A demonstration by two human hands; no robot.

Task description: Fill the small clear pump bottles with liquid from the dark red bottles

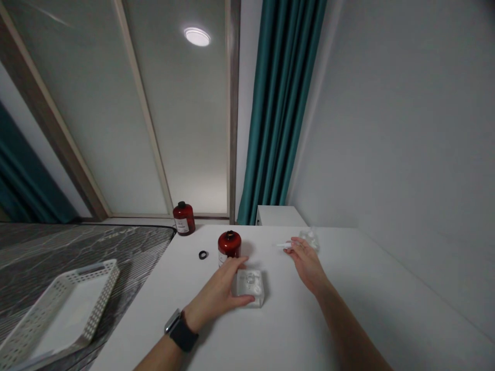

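My left hand [220, 293] wraps around a clear square container [251, 287] on the white table [348, 288], thumb and fingers gripping its left side. Just behind it stands a dark red bottle [229, 246] with its top uncovered, and a small black cap [203, 254] lies to its left. My right hand [307, 263] reaches forward with its fingers pinched on a thin white stick-like item [283, 245]. A clear crinkled packet [310, 237] lies right beyond that hand.
A second dark red bottle [183, 218] with a black cap stands at the table's far left corner by the window ledge. A white perforated tray [62, 314] rests on the dark marbled surface to the left. A teal curtain [278, 113] hangs behind.
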